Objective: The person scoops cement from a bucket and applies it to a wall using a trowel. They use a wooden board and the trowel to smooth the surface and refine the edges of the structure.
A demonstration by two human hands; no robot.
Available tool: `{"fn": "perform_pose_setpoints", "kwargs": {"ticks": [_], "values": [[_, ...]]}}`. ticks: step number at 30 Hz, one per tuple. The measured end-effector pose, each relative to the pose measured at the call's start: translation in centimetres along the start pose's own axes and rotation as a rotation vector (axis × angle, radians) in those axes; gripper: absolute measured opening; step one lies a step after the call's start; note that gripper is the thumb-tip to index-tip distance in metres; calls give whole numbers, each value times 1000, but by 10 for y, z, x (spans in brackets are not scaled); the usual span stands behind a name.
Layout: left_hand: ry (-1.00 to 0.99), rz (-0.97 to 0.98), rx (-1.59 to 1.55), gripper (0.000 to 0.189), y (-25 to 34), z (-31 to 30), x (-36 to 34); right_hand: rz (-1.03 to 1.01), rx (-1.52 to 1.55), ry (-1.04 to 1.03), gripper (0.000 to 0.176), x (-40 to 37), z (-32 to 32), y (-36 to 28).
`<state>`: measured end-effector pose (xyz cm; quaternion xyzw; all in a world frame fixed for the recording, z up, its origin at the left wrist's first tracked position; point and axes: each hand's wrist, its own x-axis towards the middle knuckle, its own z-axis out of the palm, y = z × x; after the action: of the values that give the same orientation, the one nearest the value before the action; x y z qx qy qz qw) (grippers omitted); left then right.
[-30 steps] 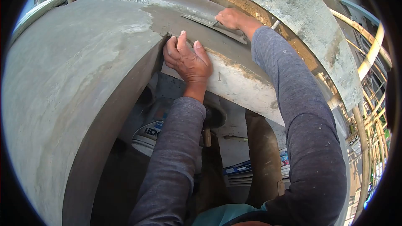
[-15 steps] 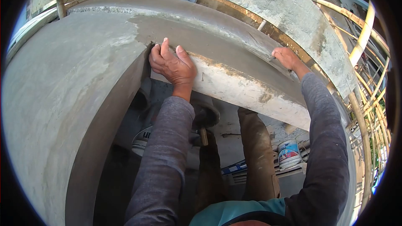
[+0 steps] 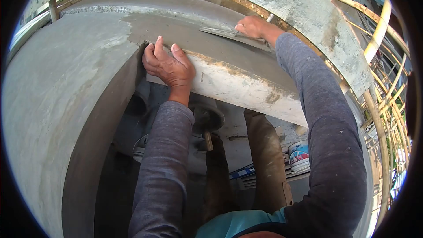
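My left hand [image 3: 169, 65] is wrapped over the top edge of a white, mortar-stained board [image 3: 238, 82], near its left end. A bent nail sticks out of the board's face just right of my wrist. Closed around a plastering trowel [image 3: 220, 32], my right hand [image 3: 254, 27] is above and to the right of the left one. The trowel's blade lies along the strip of wet mortar [image 3: 185, 39] behind the board; its handle is mostly hidden by my fingers. Smooth grey plaster [image 3: 79, 57] spreads to the left of the strip.
A rough concrete slab [image 3: 282, 0] curves along the far side. Bamboo poles [image 3: 379, 39] stand at the right. Below the board are a dark rubber-like bucket [image 3: 207, 114], a paint tub [image 3: 299, 156] and a blue level-like bar [image 3: 242, 171], near my legs.
My right hand has swept the trowel leftward along the mortar strip, toward my left hand. The left hand keeps its hold on the board while the whole view shifts slightly.
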<state>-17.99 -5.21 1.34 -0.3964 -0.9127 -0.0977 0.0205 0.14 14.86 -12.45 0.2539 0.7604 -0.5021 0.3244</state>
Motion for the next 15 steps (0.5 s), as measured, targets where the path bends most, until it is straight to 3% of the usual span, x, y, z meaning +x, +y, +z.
{"fn": "perform_pose_setpoints", "kwargs": {"ticks": [9,15], "values": [[16,1,14,45,1,1,-1,325,90,-38,39,-165,52,112],[56,32,20,46,1,4,-2,535,-76,-153,37,-248,33,171]]}}
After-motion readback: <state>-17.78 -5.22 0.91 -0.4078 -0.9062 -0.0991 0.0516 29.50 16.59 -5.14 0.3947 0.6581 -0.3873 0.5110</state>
